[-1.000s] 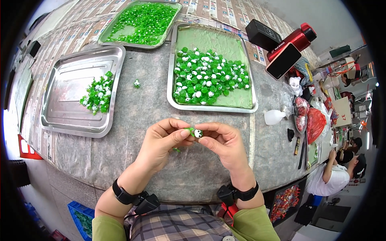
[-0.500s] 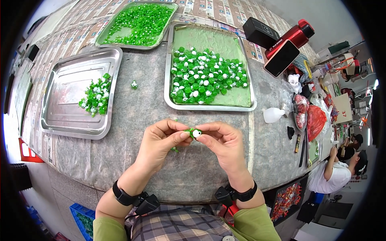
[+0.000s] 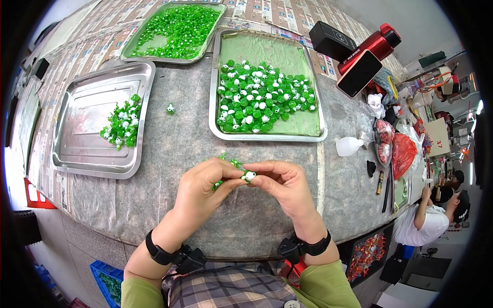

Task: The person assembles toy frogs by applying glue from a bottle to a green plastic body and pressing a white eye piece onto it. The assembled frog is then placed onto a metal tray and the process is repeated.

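Observation:
Close above the near part of the table, both my hands meet with fingertips pinched together. Between them is a small green-and-white frog-like figure point(image 3: 248, 176) with black eye dots. My right hand point(image 3: 285, 187) grips it by thumb and forefinger. My left hand point(image 3: 197, 187) is closed, its fingertips pressed at the figure's left side. A bit of green plastic point(image 3: 217, 185) shows by the left fingers; whether it is held or lies behind them is unclear. Small green pieces point(image 3: 236, 163) lie just beyond the hands. One similar figure point(image 3: 171, 109) sits alone farther off.
A metal tray point(image 3: 214, 123) ahead holds many green-and-white beads. Another tray point(image 3: 67, 149) at left carries a small pile of figures. The far tray point(image 3: 128, 51) is full of green pieces. A phone point(image 3: 359, 73), red bottle point(image 3: 377, 43) and white squeeze bottle point(image 3: 349, 147) stand right.
The figure has turned and shifted slightly down between my fingertips. My left hand has rolled inward, and green pieces beyond the hands now show more.

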`<state>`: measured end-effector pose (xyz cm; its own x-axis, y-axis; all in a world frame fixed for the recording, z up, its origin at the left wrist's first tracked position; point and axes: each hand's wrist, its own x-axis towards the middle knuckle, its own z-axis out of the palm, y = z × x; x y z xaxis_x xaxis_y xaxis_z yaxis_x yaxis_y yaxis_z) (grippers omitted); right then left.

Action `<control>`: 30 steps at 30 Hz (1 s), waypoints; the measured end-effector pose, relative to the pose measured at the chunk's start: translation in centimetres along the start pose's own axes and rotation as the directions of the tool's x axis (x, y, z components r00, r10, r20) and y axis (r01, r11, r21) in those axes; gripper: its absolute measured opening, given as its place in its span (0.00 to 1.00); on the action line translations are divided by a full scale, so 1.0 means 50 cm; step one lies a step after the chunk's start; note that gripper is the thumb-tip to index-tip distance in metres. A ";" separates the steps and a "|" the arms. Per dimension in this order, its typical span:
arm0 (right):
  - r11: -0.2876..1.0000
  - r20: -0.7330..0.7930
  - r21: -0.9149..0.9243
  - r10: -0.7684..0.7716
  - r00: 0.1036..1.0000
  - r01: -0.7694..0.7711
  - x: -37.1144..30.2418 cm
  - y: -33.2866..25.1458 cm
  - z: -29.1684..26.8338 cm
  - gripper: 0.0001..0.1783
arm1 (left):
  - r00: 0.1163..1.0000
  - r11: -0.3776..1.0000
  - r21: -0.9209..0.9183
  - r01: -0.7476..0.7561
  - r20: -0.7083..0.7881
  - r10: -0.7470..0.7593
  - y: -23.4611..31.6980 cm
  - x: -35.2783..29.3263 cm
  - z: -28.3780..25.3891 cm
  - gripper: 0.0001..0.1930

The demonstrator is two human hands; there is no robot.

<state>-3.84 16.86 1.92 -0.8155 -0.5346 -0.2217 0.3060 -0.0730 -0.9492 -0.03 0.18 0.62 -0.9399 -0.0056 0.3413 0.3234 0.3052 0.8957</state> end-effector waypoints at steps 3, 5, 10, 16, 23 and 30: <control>0.999 0.017 0.033 0.005 1.000 -0.006 0.003 0.005 -0.002 0.12 | 0.999 0.996 0.084 -0.041 -0.012 0.042 0.001 0.000 0.001 0.07; 0.999 0.018 0.045 0.013 1.000 -0.013 0.005 0.007 -0.002 0.12 | 0.998 0.991 0.123 -0.058 -0.018 0.061 0.001 0.000 0.002 0.07; 0.996 0.010 0.084 0.010 1.000 -0.011 0.008 0.016 -0.002 0.11 | 0.997 0.980 0.184 -0.072 -0.029 0.078 -0.001 -0.003 0.002 0.06; 0.994 0.009 0.106 0.021 1.000 -0.021 0.008 0.014 -0.004 0.11 | 0.996 0.985 0.159 -0.074 -0.040 0.081 0.004 -0.003 0.004 0.07; 0.990 0.021 0.140 0.030 0.999 -0.033 0.008 0.015 -0.008 0.11 | 0.995 0.981 0.171 -0.092 -0.030 0.099 0.005 -0.002 0.006 0.06; 0.983 -0.199 0.032 -0.170 0.965 0.180 0.013 -0.004 0.005 0.16 | 0.967 0.988 0.115 0.103 -0.244 -0.072 -0.001 0.021 -0.053 0.05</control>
<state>-4.29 16.32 2.00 -0.9370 -0.3357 -0.0968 0.1695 -0.1948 -0.9661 -0.71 -2.36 1.70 -0.9057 -0.2600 0.3349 0.2102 0.4107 0.8872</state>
